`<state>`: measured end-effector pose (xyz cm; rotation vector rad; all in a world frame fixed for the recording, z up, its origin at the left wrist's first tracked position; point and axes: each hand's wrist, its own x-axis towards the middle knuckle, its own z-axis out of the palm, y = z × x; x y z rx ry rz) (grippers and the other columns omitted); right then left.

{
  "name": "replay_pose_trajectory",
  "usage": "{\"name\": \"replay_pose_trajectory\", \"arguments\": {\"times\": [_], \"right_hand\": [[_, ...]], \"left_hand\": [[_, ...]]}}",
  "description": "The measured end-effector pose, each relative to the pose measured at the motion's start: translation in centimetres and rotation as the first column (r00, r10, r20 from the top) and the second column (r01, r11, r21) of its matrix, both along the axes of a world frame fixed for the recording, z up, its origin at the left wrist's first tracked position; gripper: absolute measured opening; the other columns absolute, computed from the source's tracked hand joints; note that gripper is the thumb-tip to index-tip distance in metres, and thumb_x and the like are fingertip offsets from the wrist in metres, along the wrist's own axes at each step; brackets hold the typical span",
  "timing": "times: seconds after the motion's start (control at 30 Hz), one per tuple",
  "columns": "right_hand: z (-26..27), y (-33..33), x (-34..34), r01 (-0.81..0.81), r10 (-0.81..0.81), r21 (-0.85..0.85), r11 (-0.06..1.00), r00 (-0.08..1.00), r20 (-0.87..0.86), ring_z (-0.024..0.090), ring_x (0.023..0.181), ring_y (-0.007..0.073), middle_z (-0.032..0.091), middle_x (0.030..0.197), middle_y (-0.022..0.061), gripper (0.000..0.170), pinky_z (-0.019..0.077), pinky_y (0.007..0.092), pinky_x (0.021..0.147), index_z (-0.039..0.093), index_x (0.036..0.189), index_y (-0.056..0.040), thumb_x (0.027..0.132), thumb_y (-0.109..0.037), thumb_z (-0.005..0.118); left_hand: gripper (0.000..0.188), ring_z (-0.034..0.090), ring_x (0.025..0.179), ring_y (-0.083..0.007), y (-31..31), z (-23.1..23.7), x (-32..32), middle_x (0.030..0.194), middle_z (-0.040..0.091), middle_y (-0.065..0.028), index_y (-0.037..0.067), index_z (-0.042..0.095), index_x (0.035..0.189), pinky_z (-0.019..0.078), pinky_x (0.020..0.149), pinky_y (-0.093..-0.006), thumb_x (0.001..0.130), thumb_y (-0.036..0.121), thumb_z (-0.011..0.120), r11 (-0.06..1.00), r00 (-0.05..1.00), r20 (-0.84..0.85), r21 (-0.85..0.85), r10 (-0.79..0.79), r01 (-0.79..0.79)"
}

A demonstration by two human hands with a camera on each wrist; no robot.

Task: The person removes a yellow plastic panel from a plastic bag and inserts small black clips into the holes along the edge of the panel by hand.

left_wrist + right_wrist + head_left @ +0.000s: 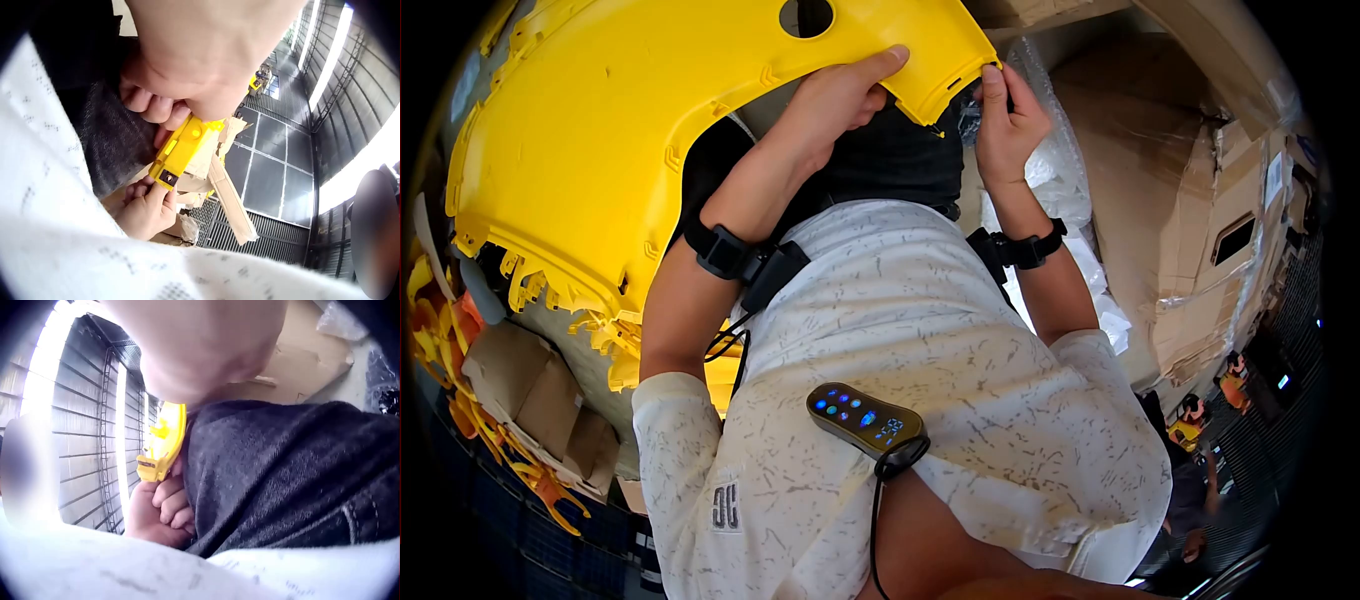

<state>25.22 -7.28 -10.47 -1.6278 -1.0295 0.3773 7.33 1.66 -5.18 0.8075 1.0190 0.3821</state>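
Observation:
A large curved yellow plastic panel (pixel 590 130) with a round hole fills the upper left of the head view. The left hand (pixel 830 110) grips its narrow arm near the end, thumb on top and fingers curled beneath. At the end's corner, the right hand (pixel 1008 130) pinches the edge between thumb and fingers. In the left wrist view, a small dark clip-like piece (pixel 169 178) sits on the yellow end (pixel 181 150), against the right hand's fingertips (pixel 156 194). The right wrist view shows the yellow end (pixel 164 440) beside the left hand (pixel 162 512); the right fingertips are hidden there.
Cardboard boxes (pixel 1150 200) and clear plastic wrap (pixel 1055 170) lie at the right. More yellow parts (pixel 615 340) are under the panel, with orange and yellow pieces (pixel 490 430) and a carton (pixel 540 390) at left. A lit control device (pixel 868 420) hangs on the chest.

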Motion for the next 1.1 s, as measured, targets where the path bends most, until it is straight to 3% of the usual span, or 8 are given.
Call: {"name": "replay_pose_trajectory", "arguments": {"times": [0.13,0.23,0.33,0.57,0.67,0.77,0.93,1.1], "right_hand": [[0.7,-0.4,0.2,-0.009,-0.003,-0.049,0.999,0.973,-0.232,0.055,0.065,0.0071,0.063,0.071,0.0017,0.018,0.0442,0.0223,0.06,0.069,0.1,0.0051,0.093,-0.012,0.065],[1.2,-0.6,0.5,0.0,-0.023,-0.074,0.997,0.951,-0.309,0.054,0.065,0.0065,0.062,0.071,0.0006,0.017,0.0438,0.0218,0.06,0.069,0.098,0.0041,0.093,-0.012,0.065],[0.4,0.0,-0.1,0.057,-0.048,0.02,0.998,0.952,-0.302,0.054,0.066,0.0063,0.062,0.071,0.0001,0.017,0.0438,0.0213,0.061,0.069,0.099,0.0042,0.094,-0.012,0.065],[0.5,1.0,-0.7,0.099,-0.074,0.053,0.994,0.932,-0.354,0.054,0.068,0.0063,0.061,0.073,0.0003,0.018,0.0441,0.0212,0.063,0.067,0.1,0.0052,0.095,-0.012,0.064],[0.7,1.5,-0.6,0.122,-0.096,0.077,0.989,0.956,-0.278,0.054,0.067,0.0064,0.061,0.072,0.0004,0.018,0.0441,0.0214,0.063,0.067,0.099,0.0054,0.094,-0.012,0.064],[1.0,1.4,-0.3,0.095,-0.084,0.033,0.995,0.967,-0.238,0.055,0.067,0.0065,0.062,0.073,0.0008,0.019,0.0442,0.0212,0.062,0.067,0.101,0.0053,0.094,-0.012,0.064],[1.4,-1.0,2.9,-0.143,0.106,-0.137,0.98,0.964,-0.244,0.056,0.068,0.0063,0.063,0.074,0.0012,0.021,0.0442,0.0205,0.062,0.069,0.108,0.0033,0.093,-0.011,0.066],[1.8,-0.5,4.1,-0.184,0.152,-0.112,0.977,0.957,-0.246,0.057,0.066,0.0068,0.064,0.075,0.0021,0.02,0.0448,0.0212,0.061,0.07,0.107,0.0025,0.091,-0.009,0.067]], "left_hand": [[0.021,0.03,0.05,-0.002,0.4,0.3,-0.2,0.062,0.042,0.0069,0.011,0.06,0.087,0.0209,0.046,-0.0188,0.091,0.03,0.068,0.998,0.998,-0.015,-0.015,-0.058,0.058],[0.021,0.029,0.049,-0.0022,0.2,0.4,0.2,0.062,0.042,0.0069,0.011,0.06,0.087,0.0205,0.045,-0.019,0.091,0.03,0.068,0.999,0.998,-0.046,0.026,-0.04,0.042],[0.021,0.029,0.049,-0.0022,0.2,-0.1,0.1,0.062,0.043,0.0069,0.01,0.061,0.088,0.0211,0.045,-0.019,0.091,0.03,0.068,0.997,0.997,-0.018,0.011,-0.073,0.073],[0.022,0.029,0.049,-0.0026,0.4,0.0,0.6,0.062,0.043,0.0063,0.011,0.06,0.088,0.0214,0.046,-0.0195,0.092,0.032,0.066,0.997,0.997,-0.041,0.015,-0.07,0.071],[0.022,0.028,0.048,-0.0026,0.5,-0.1,0.8,0.061,0.041,0.0068,0.012,0.06,0.088,0.021,0.046,-0.0197,0.092,0.032,0.066,0.998,0.998,-0.037,0.034,-0.044,0.045],[0.021,0.027,0.047,-0.0024,0.6,0.0,0.2,0.06,0.039,0.0075,0.012,0.059,0.088,0.0203,0.045,-0.0196,0.092,0.032,0.066,0.998,0.999,-0.023,0.031,-0.048,0.048],[0.022,0.026,0.047,-0.0021,0.5,0.2,0.3,0.06,0.038,0.0079,0.012,0.059,0.085,0.0189,0.044,-0.0192,0.092,0.031,0.066,0.999,0.999,0.008,0.02,-0.049,0.049],[0.023,0.026,0.047,-0.0017,0.6,0.1,0.1,0.06,0.038,0.0081,0.012,0.058,0.081,0.0182,0.043,-0.0194,0.092,0.031,0.065,0.997,0.997,0.003,0.011,-0.08,0.08]]}}
